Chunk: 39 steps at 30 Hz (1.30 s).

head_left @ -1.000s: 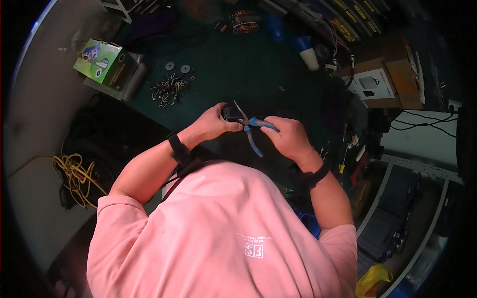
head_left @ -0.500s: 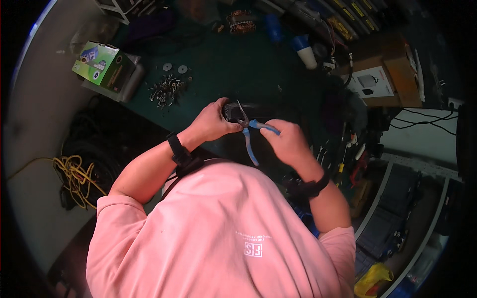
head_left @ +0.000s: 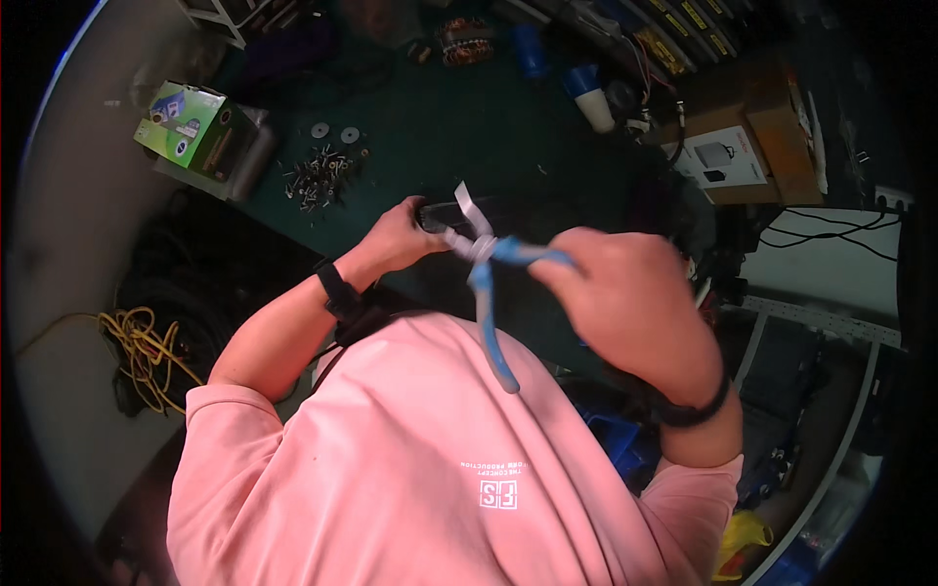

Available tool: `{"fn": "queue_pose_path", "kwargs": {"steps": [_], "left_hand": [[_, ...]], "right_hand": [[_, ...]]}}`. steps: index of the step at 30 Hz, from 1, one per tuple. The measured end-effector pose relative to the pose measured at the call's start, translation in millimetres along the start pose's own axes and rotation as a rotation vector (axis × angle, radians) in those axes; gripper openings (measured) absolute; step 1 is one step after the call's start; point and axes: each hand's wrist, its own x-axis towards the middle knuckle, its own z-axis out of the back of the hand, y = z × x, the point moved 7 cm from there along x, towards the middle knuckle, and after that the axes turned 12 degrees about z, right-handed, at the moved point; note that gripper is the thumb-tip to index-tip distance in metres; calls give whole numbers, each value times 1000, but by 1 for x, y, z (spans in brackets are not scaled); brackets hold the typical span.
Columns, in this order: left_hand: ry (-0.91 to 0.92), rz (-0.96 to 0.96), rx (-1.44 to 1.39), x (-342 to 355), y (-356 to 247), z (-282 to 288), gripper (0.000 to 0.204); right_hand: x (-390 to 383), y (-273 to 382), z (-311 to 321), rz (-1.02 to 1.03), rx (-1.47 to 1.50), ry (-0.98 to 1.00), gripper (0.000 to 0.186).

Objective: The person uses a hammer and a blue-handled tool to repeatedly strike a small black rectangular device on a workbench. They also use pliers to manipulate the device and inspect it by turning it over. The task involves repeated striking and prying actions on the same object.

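My right hand (head_left: 630, 298) grips one handle of a pair of pliers (head_left: 482, 250) with blue and grey handles. The pliers' jaws are spread, and the other handle hangs free in front of my shirt. With my left hand (head_left: 399, 239) I hold the left end of a dark, boxy object (head_left: 451, 215) with a ribbed edge. Its kind cannot be made out, as it blends into the dark worktop and the pliers cover part of it. The pliers look nearer to the camera than the dark object.
Loose screws (head_left: 318, 181) and two round washers lie on the green worktop (head_left: 440, 127). A green box (head_left: 191, 127) stands at the left, with a yellow cable (head_left: 142, 337) below it. Blue and white bottle (head_left: 591, 98) and cardboard box (head_left: 743, 146) are at the far right.
My right hand has risen toward the camera and moved right with the pliers, whose jaws now look larger and farther apart. The left hand keeps its hold and shifts slightly left.
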Motion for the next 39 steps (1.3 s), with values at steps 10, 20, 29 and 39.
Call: {"fn": "queue_pose_path", "kwargs": {"steps": [10, 20, 29, 39], "left_hand": [[53, -78, -8, 7, 8, -6, 95], [266, 16, -268, -14, -2, 2, 98], [403, -12, -300, -33, -25, -11, 106], [457, -11, -136, -34, -22, -24, 101]], "right_hand": [[-110, -186, -120, -597, -26, -54, 27], [-148, -182, -206, -609, 71, -320, 26], [-76, -100, -106, -68, 245, -658, 75], [-46, -107, -142, 126, 204, -583, 64]]}}
